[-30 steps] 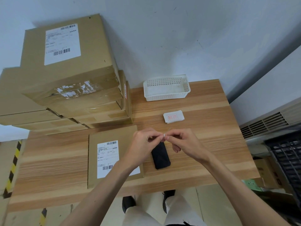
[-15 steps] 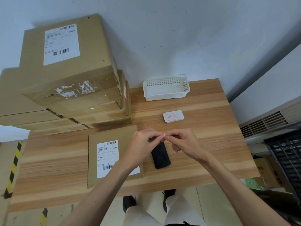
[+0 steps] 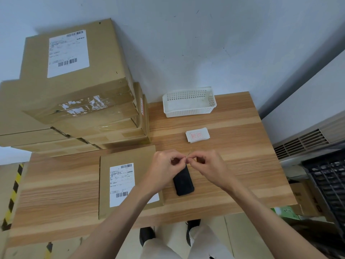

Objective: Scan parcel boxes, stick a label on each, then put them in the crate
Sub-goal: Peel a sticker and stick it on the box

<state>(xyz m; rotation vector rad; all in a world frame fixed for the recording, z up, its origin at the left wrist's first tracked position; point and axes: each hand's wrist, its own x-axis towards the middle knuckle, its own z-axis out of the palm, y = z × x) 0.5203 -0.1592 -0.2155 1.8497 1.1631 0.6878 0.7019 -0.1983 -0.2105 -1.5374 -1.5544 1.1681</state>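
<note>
Wood-grain table (image 3: pixel 233 165) against grey wall (image 3: pixel 186 43); left hand (image 3: pixel 164 171), right hand (image 3: pixel 209 167) fingers pinching small label (image 3: pixel 187 159).

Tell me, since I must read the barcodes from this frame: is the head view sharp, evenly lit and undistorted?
Head view: soft, even light, no harsh shadows; glare on the tape of the stacked boxes; wide-angle bending at the edges; fine print on the flat parcel box is blurred, bars visible.
</note>
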